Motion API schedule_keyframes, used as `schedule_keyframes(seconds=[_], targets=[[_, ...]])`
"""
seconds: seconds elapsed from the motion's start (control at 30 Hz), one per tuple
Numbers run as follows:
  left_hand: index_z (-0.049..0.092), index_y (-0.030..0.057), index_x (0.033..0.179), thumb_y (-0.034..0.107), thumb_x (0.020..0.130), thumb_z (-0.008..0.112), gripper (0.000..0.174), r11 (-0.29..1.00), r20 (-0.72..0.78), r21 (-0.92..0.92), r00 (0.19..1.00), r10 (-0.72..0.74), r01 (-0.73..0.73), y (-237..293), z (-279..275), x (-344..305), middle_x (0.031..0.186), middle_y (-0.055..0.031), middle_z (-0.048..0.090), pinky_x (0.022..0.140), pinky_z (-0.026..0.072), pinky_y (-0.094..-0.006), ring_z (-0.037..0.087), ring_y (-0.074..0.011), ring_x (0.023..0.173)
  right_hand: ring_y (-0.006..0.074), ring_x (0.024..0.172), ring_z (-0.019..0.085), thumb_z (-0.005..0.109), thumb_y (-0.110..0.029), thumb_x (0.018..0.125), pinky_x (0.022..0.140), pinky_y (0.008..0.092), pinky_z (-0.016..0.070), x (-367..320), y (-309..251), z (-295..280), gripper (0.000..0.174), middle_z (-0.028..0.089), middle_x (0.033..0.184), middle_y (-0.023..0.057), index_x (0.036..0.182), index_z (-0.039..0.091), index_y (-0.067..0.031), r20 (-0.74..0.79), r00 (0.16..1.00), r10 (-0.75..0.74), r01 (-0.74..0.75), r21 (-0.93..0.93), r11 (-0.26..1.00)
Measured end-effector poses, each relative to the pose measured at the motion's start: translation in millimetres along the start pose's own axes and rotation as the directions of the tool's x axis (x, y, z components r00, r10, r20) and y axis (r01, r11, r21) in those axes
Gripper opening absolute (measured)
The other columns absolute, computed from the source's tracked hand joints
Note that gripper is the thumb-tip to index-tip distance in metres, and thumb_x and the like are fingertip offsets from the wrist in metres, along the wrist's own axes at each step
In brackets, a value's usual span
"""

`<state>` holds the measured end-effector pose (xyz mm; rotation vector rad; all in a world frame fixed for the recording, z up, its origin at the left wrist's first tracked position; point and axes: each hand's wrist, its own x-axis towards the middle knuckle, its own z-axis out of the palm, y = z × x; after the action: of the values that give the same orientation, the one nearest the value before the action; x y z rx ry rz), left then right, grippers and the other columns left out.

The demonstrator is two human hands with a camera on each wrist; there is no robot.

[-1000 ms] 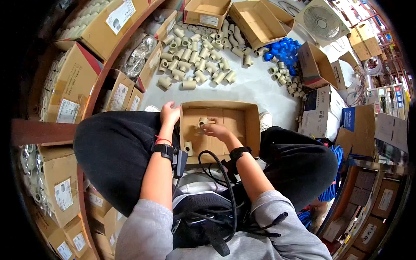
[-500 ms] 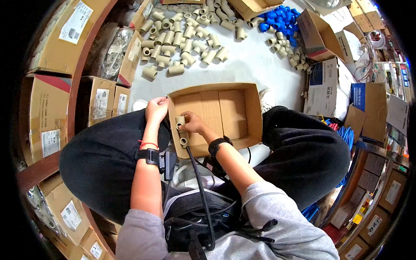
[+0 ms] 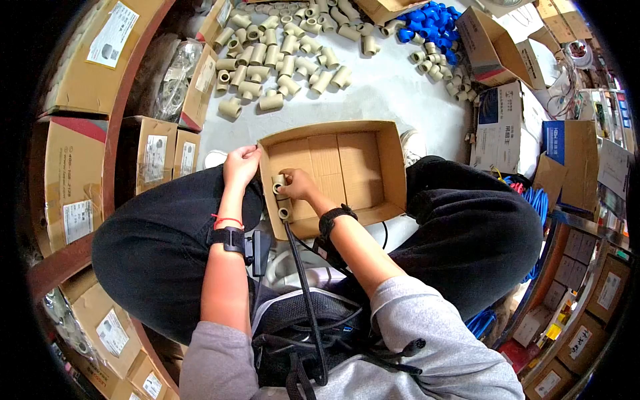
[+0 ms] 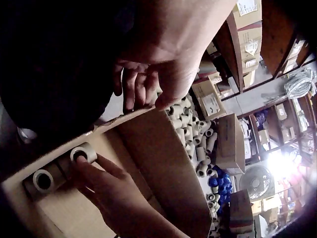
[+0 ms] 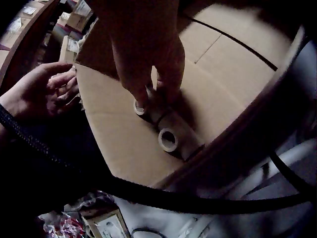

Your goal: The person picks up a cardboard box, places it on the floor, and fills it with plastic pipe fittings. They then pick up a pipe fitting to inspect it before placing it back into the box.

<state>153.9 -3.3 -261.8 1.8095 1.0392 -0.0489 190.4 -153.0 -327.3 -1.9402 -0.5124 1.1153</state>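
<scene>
An open cardboard box [image 3: 371, 223] lies between the person's legs. Inside it, along the left wall, a beige pipe tee [image 3: 284, 214] sits at the near corner with its round opening facing up. Just beyond it is a second pipe tee [image 4: 83, 152], pinched between the thumb and fingers of my right hand [image 3: 300, 184]. Both tees line up end to end in the right wrist view, low against the cardboard. My left hand [image 3: 241, 167] grips the box's far left corner, thumb at the rim and fingers hanging outside the wall.
Many beige pipe tees [image 3: 270, 100] are spread over the floor beyond the box, with blue fittings [image 3: 430, 25] to their right. Shelves with cartons [image 3: 77, 180] stand at the left. A black cable [image 3: 307, 300] hangs in front of the box's near edge.
My right hand has carried the second tee from the box's middle to the left wall, beside the first tee. The head view has shifted; my left hand stays at the box's corner.
</scene>
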Motion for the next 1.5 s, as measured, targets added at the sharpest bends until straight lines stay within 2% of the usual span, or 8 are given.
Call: schedule_keyframes(seconds=[0.53, 0.67, 0.73, 0.83, 0.93, 1.03, 1.2, 1.5], targets=[[0.056, -0.0006, 0.086, 0.024, 0.067, 0.054, 0.031, 0.995, 0.02, -0.085, 0.999, -0.049, 0.05, 12.7, -2.9, -7.6, 0.081, -0.0124, 0.058, 0.067, 0.0413, -0.024, 0.056, -0.0167, 0.074, 0.0212, 0.071, 0.055, 0.063, -0.025, 0.055, 0.064, 0.0287, 0.0421, -3.1, -6.2, -11.5, 0.059, 0.057, 0.077, 0.0143, 0.105, 0.042, 0.0, 0.135, 0.991, 0.001, 0.033, -0.251, 0.968], [0.045, -0.0009, 0.103, 0.018, 0.073, 0.049, 0.036, 0.993, -0.14, -0.118, 0.989, -0.044, 0.028, 7.7, 6.2, 12.5, 0.077, -0.0054, 0.055, 0.049, 0.0366, -0.0168, 0.049, -0.0081, 0.061, 0.0295, 0.082, 0.052, 0.063, -0.033, 0.054, 0.069, 0.0312, 0.043, 3.2, -10.4, -36.3, 0.062, 0.051, 0.093, 0.0203, 0.104, 0.043, -0.0024, 0.085, 0.996, -0.013, 0.046, -0.406, 0.913], [0.043, 0.002, 0.107, 0.02, 0.073, 0.048, 0.039, 0.99, -0.118, -0.14, 0.993, -0.017, 0.001, 21.8, 5.0, 26.4, 0.081, -0.0046, 0.054, 0.053, 0.0368, -0.0192, 0.049, -0.0091, 0.065, 0.0211, 0.084, 0.052, 0.06, -0.038, 0.062, 0.068, 0.0318, 0.0443, -5.2, -61.8, -80.4, 0.053, 0.053, 0.095, 0.0114, 0.099, 0.049, -0.0024, 0.439, 0.826, 0.353, -0.316, -0.157, 0.936], [0.044, 0.0069, 0.106, 0.027, 0.075, 0.044, 0.037, 0.979, 0.004, -0.201, 1.0, 0.017, -0.016, 59.0, 4.4, 35.7, 0.093, -0.0035, 0.052, 0.066, 0.0376, -0.0281, 0.048, -0.0135, 0.079, 0.0102, 0.066, 0.05, 0.05, -0.035, 0.074, 0.06, 0.0247, 0.0437, -0.6, -90.7, -131.0, 0.032, 0.054, 0.077, 0.0005, 0.088, 0.055, -0.0063, 0.744, 0.627, 0.229, -0.394, 0.049, 0.918], [0.044, 0.01, 0.106, 0.033, 0.077, 0.04, 0.038, 0.965, 0.178, -0.242, 0.982, -0.062, 0.105, 78.2, 4.5, 50.0, 0.104, -0.0018, 0.047, 0.077, 0.033, -0.0354, 0.044, -0.0178, 0.092, 0.0106, 0.072, 0.05, 0.047, -0.024, 0.075, 0.065, 0.0233, 0.0424, 9.8, -110.3, -174.3, 0.027, 0.054, 0.087, 0.0039, 0.093, 0.052, -0.0044, 0.598, 0.801, -0.026, -0.21, 0.322, 0.923], [0.043, 0.0098, 0.107, 0.035, 0.077, 0.038, 0.039, 0.971, 0.21, -0.185, 0.971, -0.112, 0.152, 66.4, 6.2, 75.5, 0.107, -0.0034, 0.046, 0.079, 0.0322, -0.0365, 0.042, -0.0197, 0.096, 0.0161, 0.08, 0.05, 0.04, -0.013, 0.075, 0.069, 0.0259, 0.0418, 44.1, -99.1, -195.1, 0.027, 0.052, 0.095, 0.0072, 0.098, 0.048, -0.0014, 0.09, 0.993, -0.079, 0.019, 0.527, 0.849], [0.038, 0.0081, 0.112, 0.043, 0.078, 0.031, 0.05, 0.971, 0.225, -0.014, 0.947, -0.229, 0.238, 26.7, -2.7, 110.0, 0.114, -0.0042, 0.041, 0.081, 0.0299, -0.0372, 0.039, -0.0198, 0.101, 0.0187, 0.098, 0.042, 0.035, -0.023, 0.08, 0.083, 0.0301, 0.0337, 75.2, -83.6, -177.6, 0.036, 0.045, 0.106, 0.0098, 0.107, 0.04, 0.0004, 0.043, 0.986, 0.161, -0.157, 0.557, 0.815], [0.02, 0.0049, 0.121, 0.049, 0.079, 0.024, 0.061, 0.876, 0.383, -0.337, 0.9, -0.207, 0.344, 33.8, 17.5, 101.0, 0.127, -0.0064, 0.021, 0.091, 0.0169, -0.0411, 0.02, -0.0218, 0.116, 0.0264, 0.113, 0.023, 0.036, -0.036, 0.079, 0.092, 0.037, 0.0207, 106.9, -92.8, -118.7, 0.054, 0.023, 0.124, 0.0127, 0.118, 0.023, -0.0007, 0.207, 0.967, 0.15, -0.238, 0.516, 0.823]])
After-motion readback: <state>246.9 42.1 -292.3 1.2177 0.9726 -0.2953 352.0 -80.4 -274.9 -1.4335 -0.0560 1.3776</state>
